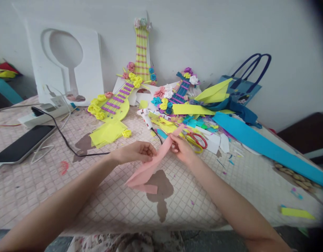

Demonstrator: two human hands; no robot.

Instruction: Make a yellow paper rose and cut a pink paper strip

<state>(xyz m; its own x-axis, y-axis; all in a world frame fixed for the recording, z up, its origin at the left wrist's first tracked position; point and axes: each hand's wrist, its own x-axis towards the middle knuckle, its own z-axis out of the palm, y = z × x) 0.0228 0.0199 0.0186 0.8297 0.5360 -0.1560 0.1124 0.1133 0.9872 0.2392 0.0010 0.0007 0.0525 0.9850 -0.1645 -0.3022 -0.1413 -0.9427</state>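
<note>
A long pink paper strip stretches diagonally between my hands, its lower end folded back over the table. My right hand pinches the strip near its upper end. Curled fingers of my left hand press on the strip's left edge, around its middle. Just beyond the strip lies a white glue gun with a black cord. Scissors with red handles rest right of my right hand, beside a yellow-handled pair.
Paper-flower guitars stand and lie at the back. Yellow sheets, a tablet and a power strip are on the left. Paper scraps, a long blue strip and a blue bag are on the right.
</note>
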